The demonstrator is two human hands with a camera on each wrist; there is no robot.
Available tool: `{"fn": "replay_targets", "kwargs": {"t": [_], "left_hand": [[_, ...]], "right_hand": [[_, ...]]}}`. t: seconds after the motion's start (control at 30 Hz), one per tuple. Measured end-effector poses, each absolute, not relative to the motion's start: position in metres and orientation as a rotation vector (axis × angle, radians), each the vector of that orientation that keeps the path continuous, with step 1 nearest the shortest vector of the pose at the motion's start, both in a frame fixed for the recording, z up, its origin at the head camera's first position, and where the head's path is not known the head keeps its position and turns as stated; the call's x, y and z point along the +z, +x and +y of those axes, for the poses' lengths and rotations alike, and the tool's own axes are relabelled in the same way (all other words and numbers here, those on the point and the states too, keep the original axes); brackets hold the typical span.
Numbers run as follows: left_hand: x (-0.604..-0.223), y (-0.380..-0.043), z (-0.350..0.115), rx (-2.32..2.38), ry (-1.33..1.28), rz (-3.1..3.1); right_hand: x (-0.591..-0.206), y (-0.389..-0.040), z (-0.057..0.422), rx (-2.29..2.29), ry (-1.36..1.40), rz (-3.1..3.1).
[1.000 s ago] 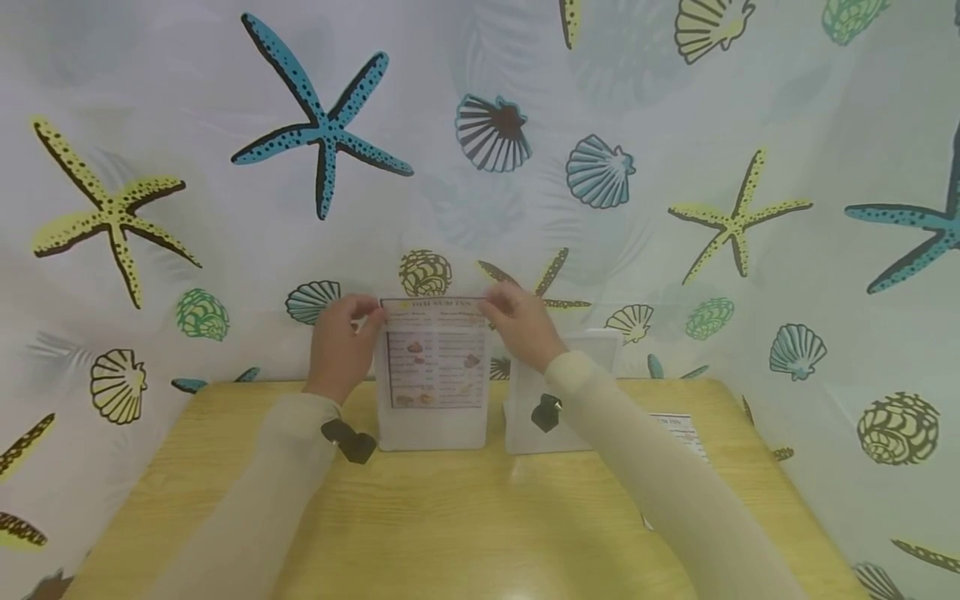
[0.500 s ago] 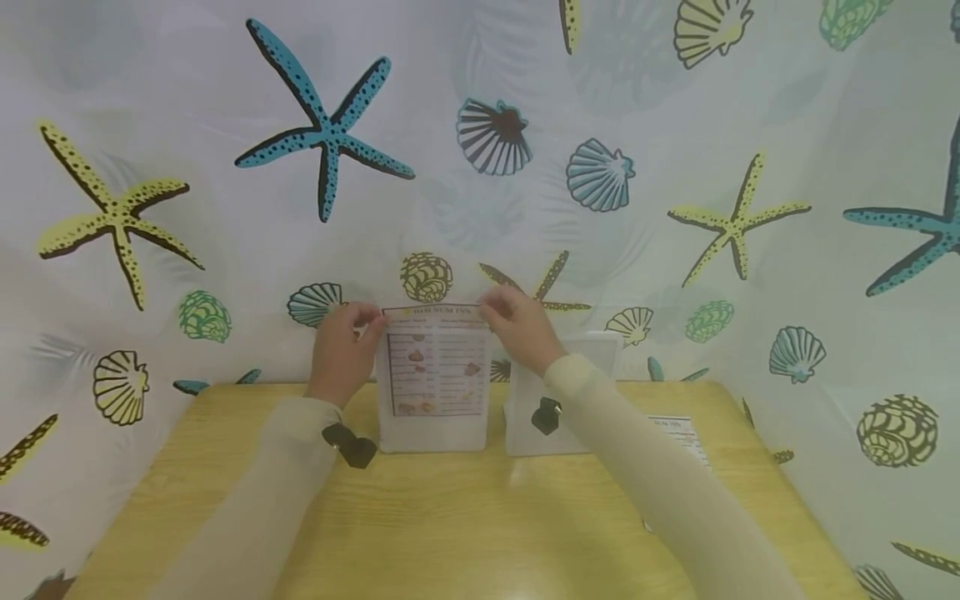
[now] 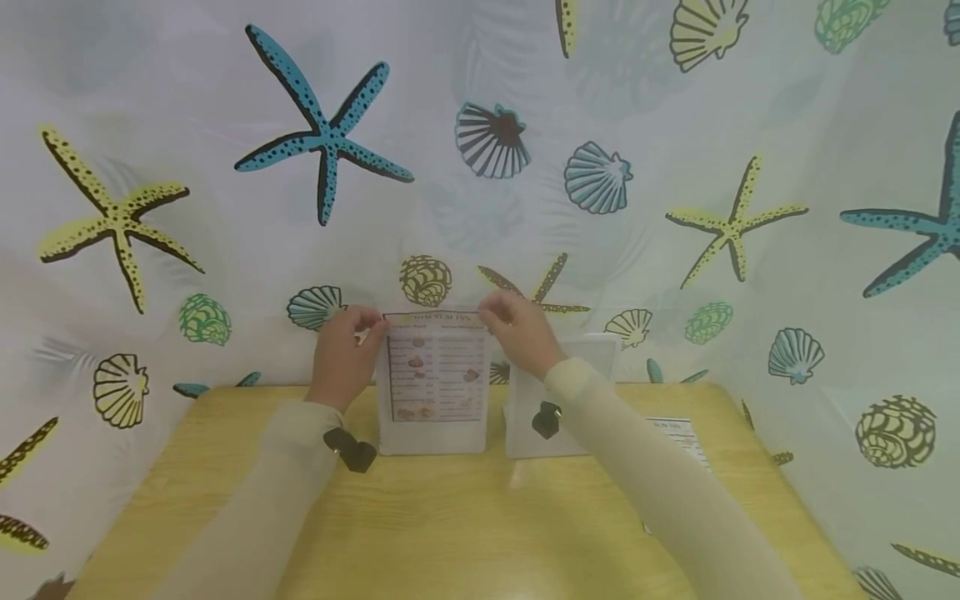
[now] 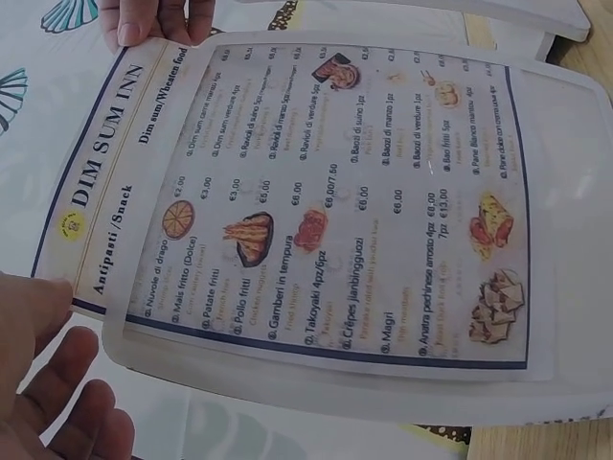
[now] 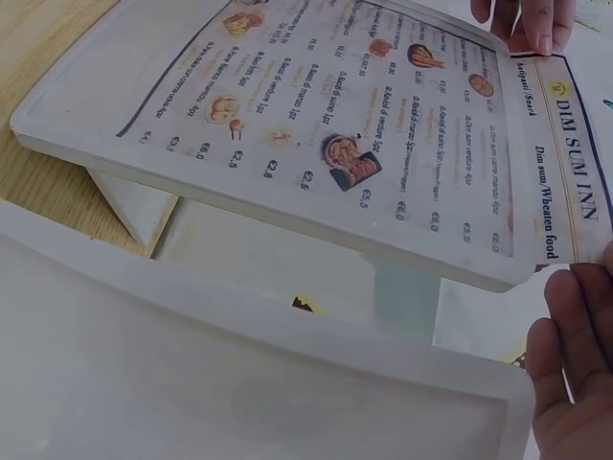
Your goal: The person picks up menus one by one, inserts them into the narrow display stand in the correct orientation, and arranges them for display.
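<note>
A printed dim sum menu sheet [image 3: 438,375] is partly inside a white upright sign holder [image 3: 435,440]; its titled top strip sticks out above the holder's edge. My left hand [image 3: 345,354] pinches the sheet's top left corner, the thumb lying on the printed side in the left wrist view. At the top right corner my right hand [image 3: 521,332] pinches the same sheet between thumb and fingers. In the right wrist view, the right hand [image 5: 579,359] has several fingers at the sheet's edge, its thumb mostly out of frame.
A second white holder [image 3: 528,417] stands close on the right, partly behind my right forearm. Farther right another menu sheet [image 3: 678,437] lies on the wooden table [image 3: 450,525], also partly covered by that arm. A shell-and-starfish patterned curtain [image 3: 480,217] hangs behind.
The menu sheet has slid slightly down into the holder, with both hands lowering a little along with it. The holders stay in place.
</note>
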State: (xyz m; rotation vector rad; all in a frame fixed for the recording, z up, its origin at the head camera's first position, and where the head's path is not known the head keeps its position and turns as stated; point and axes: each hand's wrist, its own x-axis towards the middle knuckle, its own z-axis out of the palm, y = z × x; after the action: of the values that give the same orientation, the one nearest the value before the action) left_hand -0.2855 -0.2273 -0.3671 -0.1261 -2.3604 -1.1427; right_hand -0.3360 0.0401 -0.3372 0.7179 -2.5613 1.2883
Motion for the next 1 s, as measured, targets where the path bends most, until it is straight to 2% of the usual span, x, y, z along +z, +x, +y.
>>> {"fn": "replay_targets", "kwargs": {"t": [1.0], "left_hand": [[-0.3685, -0.2837, -0.2237, -1.151, -0.137, -2.353]], "right_hand": [[-0.3365, -0.3393, 0.0446, 1.131, 0.803, -2.568]]}}
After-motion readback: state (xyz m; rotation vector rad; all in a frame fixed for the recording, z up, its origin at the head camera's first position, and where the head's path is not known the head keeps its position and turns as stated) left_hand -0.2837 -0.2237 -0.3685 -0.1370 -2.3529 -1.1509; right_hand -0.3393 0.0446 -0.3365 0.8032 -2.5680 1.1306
